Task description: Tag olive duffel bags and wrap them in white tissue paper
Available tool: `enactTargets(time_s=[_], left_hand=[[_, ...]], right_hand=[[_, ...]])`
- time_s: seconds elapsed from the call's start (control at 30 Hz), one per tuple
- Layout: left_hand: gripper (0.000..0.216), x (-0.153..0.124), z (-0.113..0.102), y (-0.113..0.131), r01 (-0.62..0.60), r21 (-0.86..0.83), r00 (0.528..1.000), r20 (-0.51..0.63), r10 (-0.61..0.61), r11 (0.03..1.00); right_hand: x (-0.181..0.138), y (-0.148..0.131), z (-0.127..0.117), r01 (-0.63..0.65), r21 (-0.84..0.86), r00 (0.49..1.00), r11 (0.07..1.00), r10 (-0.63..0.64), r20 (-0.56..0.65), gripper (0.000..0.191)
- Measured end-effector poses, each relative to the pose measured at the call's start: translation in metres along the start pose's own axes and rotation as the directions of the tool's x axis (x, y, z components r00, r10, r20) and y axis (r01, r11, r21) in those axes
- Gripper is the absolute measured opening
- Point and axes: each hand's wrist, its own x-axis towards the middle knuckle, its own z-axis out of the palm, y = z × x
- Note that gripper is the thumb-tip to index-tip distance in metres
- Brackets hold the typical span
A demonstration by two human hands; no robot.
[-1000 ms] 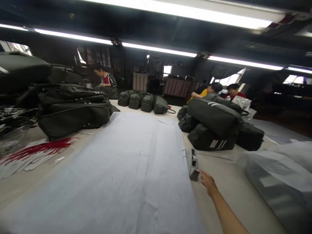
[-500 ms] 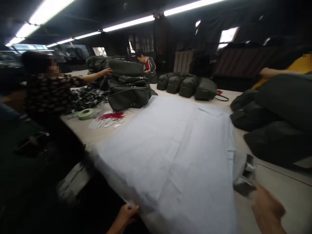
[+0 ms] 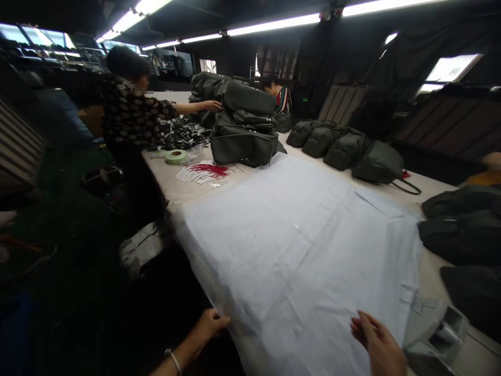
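Two Hands Working the Near Edge of a White Sheet

The white sheet (image 3: 297,245) is lying flat on the table (image 3: 166,183), running from near to far. The left hand (image 3: 209,325) is pinching its near left edge with curled fingers. The right hand (image 3: 378,344) is resting on it with fingers spread, just left of a grey tape dispenser (image 3: 438,334). Far left, paper tags (image 3: 203,172) with red strings are lying beside stacked dark bags (image 3: 242,141); their print is too small to read.
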Motion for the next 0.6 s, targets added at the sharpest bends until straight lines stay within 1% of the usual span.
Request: enactTargets(time_s=[0.03, 0.07, 0.1, 0.13, 0.2, 0.23, 0.3, 0.37, 0.43, 0.53, 0.6], left_hand=[[0.076, 0.0, 0.001, 0.0, -0.004, -0.009, 1.0, 0.001, 0.004, 1.0], [0.076, 0.0, 0.002, -0.001, -0.007, -0.016, 1.0, 0.0, 0.007, 1.0], [0.075, 0.0, 0.003, -0.001, -0.01, -0.021, 1.0, -0.002, 0.01, 1.0], [0.075, 0.001, 0.004, -0.001, -0.012, -0.027, 1.0, -0.005, 0.012, 1.0], [0.075, 0.001, 0.006, -0.001, -0.019, -0.036, 1.0, -0.01, 0.019, 0.999], [0.076, 0.001, 0.006, -0.002, -0.023, -0.037, 1.0, -0.015, 0.022, 0.999], [0.077, 0.003, 0.007, -0.003, -0.029, -0.034, 0.999, -0.022, 0.029, 0.999], [0.076, 0.004, 0.006, -0.005, -0.04, -0.026, 0.999, -0.029, 0.039, 0.999], [0.074, 0.005, 0.005, -0.007, -0.055, -0.018, 0.998, -0.031, 0.054, 0.998], [0.069, 0.005, 0.003, -0.009, -0.079, -0.014, 0.997, -0.021, 0.079, 0.997], [0.064, 0.006, 0.002, -0.011, -0.089, -0.012, 0.996, -0.017, 0.088, 0.996]], right_hand=[[-0.002, -0.022, 0.029, 0.043, 0.008, 0.994, 0.999, -0.043, 0.097, 0.067], [-0.004, -0.043, 0.059, 0.094, -0.001, 0.973, 0.996, -0.092, 0.212, 0.063], [-0.005, -0.061, 0.088, 0.168, -0.035, 0.909, 0.985, -0.141, 0.392, 0.058], [-0.004, -0.076, 0.114, 0.206, -0.044, 0.857, 0.978, -0.158, 0.491, 0.053], [0.0, -0.094, 0.155, 0.249, -0.073, 0.768, 0.966, -0.151, 0.622, 0.046], [0.004, -0.098, 0.17, 0.25, -0.091, 0.746, 0.964, -0.132, 0.653, 0.046], [0.013, -0.099, 0.191, 0.254, -0.146, 0.708, 0.956, -0.081, 0.702, 0.047], [0.023, -0.094, 0.202, 0.261, -0.212, 0.697, 0.942, -0.032, 0.716, 0.042], [0.031, -0.089, 0.208, 0.272, -0.283, 0.711, 0.92, 0.006, 0.703, 0.03], [0.038, -0.081, 0.216, 0.295, -0.401, 0.745, 0.868, 0.054, 0.665, 0.014], [0.04, -0.074, 0.22, 0.313, -0.482, 0.771, 0.818, 0.078, 0.633, 0.011]])
